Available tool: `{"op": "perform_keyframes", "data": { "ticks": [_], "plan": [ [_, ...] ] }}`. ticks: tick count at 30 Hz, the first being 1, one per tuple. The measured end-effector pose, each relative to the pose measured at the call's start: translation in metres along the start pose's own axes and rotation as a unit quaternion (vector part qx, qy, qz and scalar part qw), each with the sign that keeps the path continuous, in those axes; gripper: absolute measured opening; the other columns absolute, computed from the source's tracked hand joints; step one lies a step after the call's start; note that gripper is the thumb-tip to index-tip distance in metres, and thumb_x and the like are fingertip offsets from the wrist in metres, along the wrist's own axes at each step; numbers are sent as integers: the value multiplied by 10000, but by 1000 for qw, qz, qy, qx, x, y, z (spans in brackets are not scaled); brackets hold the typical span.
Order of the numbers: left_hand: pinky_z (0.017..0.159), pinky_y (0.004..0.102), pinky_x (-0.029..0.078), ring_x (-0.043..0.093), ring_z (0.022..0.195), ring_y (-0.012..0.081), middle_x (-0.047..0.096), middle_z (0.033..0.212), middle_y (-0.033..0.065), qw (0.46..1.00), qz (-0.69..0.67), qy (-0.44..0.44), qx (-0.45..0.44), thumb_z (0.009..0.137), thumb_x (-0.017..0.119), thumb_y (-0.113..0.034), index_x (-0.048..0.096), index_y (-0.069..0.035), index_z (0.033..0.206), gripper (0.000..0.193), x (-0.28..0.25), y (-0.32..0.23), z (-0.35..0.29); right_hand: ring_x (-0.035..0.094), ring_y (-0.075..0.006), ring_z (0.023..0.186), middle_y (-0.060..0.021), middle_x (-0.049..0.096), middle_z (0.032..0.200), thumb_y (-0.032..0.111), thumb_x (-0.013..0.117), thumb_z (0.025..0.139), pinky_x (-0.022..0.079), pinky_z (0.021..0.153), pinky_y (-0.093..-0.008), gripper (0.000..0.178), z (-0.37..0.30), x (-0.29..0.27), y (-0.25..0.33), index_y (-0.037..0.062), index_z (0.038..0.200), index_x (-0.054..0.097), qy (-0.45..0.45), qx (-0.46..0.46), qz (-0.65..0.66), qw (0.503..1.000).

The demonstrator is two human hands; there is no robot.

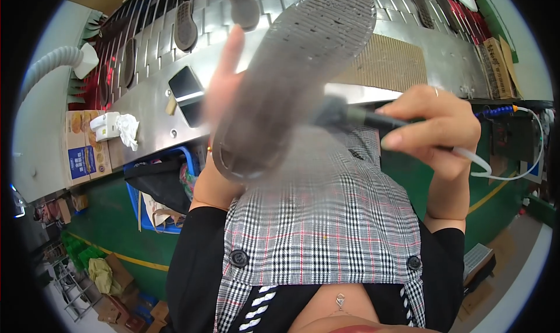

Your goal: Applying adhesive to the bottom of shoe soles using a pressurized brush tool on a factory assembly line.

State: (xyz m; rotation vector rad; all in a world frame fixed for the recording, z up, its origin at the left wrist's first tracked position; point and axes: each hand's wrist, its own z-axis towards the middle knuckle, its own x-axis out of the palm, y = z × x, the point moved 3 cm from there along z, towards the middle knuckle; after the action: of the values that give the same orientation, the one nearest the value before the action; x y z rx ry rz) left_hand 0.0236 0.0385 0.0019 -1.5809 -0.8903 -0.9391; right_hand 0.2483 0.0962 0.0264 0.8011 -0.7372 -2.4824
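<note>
Sole held up in your left hand, dark tool close by in your right

Beneath everything spreads the green floor [96,210], marked by a yellow line. Across the upper part of your view runs the metal bench [151,128], with a slatted metal line [213,9] beyond it, where several dark soles [185,26] lie spaced apart. Your checked apron [326,234] fills the middle, below the bench edge.

A blue basket [133,201] stands under the bench on your left, packed with a black bag [160,178] and other things. A ribbed cardboard sheet [402,61] lies flat on the bench, partly behind the work.

The brown sole [286,82] is raised in front of your apron and the bench, tilted, its grooved tread toward you; its upper end is sharp, its lower part blurred. Your left hand [220,93] grips it from behind and along its left edge, most of the fingers hidden. Your right hand [434,128] pinches the dark tool [361,117] between thumb and fingers; its blurred head is just beside the sole, and you cannot tell whether they touch. From beneath that hand, a white tube [481,172] curves off to the right.

A dark phone [186,93] rests on the bench to the left of the sole, and farther left is a crumpled tissue [127,131].
</note>
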Motion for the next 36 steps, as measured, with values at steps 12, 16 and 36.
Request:
{"op": "perform_keyframes", "data": {
  "ticks": [12,16,36],
  "plan": [
    [1168,608,211,92,1483,440,82,1596,286,956,-226,164,-92,985,217,-662,88,-11,1557,876,-10,-1,-5,670,-251,699,-206,713,927,21,720,646,509,598,-293,276,-7,-13,-3,17,917,770,9,-16,75,997],
    [1168,614,198,112,1484,432,97,1601,270,967,-164,175,-81,983,198,-669,99,-14,1557,877,-11,-7,-6,667,-249,709,-216,714,935,3,710,677,506,597,-292,233,-8,-18,-8,2,904,761,26,-2,54,998],
    [1104,445,383,305,1428,368,314,1519,282,997,-49,48,-22,1008,340,-586,290,61,1486,806,-43,-20,26,687,-212,840,-146,726,973,31,632,858,531,789,-310,287,-88,-57,-89,-38,1134,674,-293,220,74,928]
  ]
}}
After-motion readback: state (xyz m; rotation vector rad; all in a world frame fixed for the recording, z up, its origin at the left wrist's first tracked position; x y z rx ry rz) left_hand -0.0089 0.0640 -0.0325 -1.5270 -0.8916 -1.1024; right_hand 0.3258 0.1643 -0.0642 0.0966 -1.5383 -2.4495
